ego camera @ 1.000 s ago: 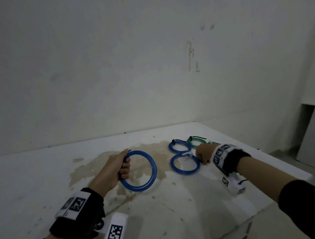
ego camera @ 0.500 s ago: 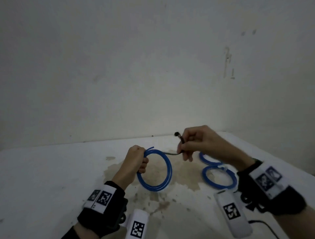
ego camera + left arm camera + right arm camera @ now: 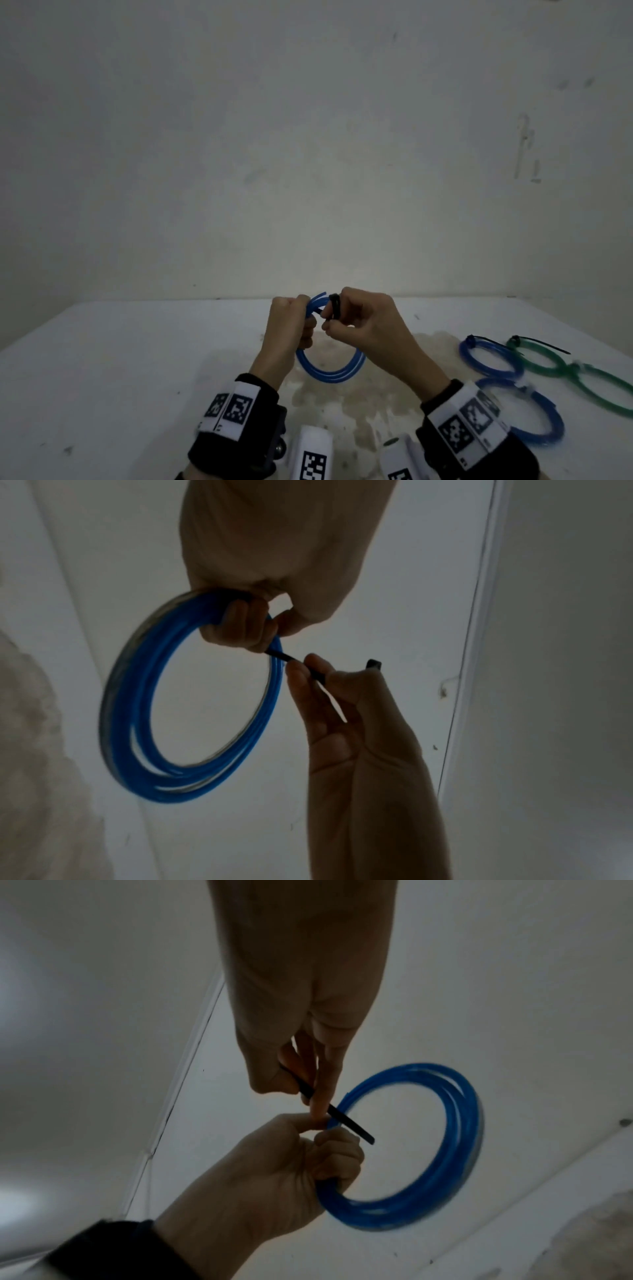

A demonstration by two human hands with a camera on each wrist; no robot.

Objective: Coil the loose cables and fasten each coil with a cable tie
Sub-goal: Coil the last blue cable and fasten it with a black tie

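A blue cable coil (image 3: 330, 371) (image 3: 143, 704) (image 3: 455, 1148) hangs upright above the white table (image 3: 120, 370). My left hand (image 3: 291, 325) (image 3: 246, 626) (image 3: 308, 1153) grips the coil at its top, fingers curled round the strands. My right hand (image 3: 356, 318) (image 3: 315, 680) (image 3: 308, 1080) pinches a black cable tie (image 3: 335, 305) (image 3: 287, 657) (image 3: 349, 1123) right beside the left hand's grip. The tie's free end pokes through the inside of the loop in the right wrist view. Its head (image 3: 374, 664) shows above the right thumb.
To the right on the table lie two blue coils (image 3: 489, 358) (image 3: 527, 411) and two green coils (image 3: 541, 359) (image 3: 606, 390), some with black ties sticking out. A brownish stain (image 3: 342, 404) marks the table under my hands. A plain wall (image 3: 308, 137) stands behind.
My right hand picked up a black tie from beside the right-hand coils and brought it to the top of the blue coil. My left hand raised the coil and drew it nearer.
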